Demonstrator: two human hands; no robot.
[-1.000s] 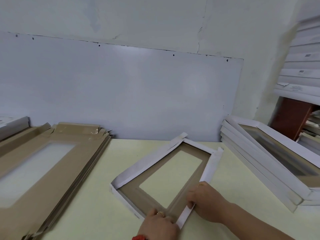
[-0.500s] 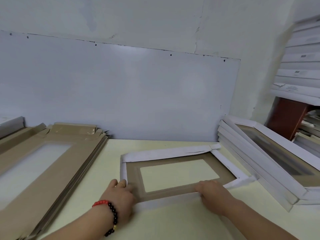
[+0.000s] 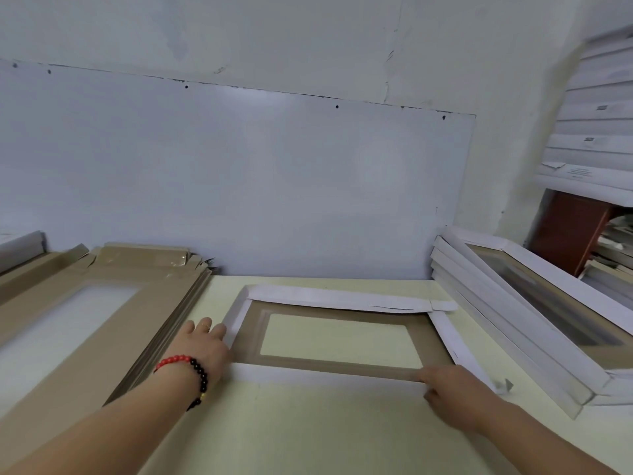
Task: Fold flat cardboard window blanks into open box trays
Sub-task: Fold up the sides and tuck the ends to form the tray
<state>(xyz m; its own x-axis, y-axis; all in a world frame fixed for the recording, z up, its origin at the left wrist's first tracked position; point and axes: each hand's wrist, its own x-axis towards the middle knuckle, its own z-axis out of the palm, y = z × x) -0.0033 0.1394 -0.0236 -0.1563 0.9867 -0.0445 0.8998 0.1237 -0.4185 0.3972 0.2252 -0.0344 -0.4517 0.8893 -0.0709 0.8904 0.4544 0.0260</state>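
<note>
Brown cardboard window blank with white flaps [image 3: 337,366] lies flat mid-table on the pale yellow table [image 3: 308,423], and I press my left hand [image 3: 202,347] on its left corner while my right hand [image 3: 448,389] pinches the near flap, so I should lift that flap straight up, slowly.

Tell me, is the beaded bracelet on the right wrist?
No, the red and black bracelet sits on the left wrist, just behind the left hand.

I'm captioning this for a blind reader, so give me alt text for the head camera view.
Two hands work a half-folded window blank on a pale table: left hand at its left end, right hand at the near-right corner. Flat blanks lie left, folded trays right.
</note>
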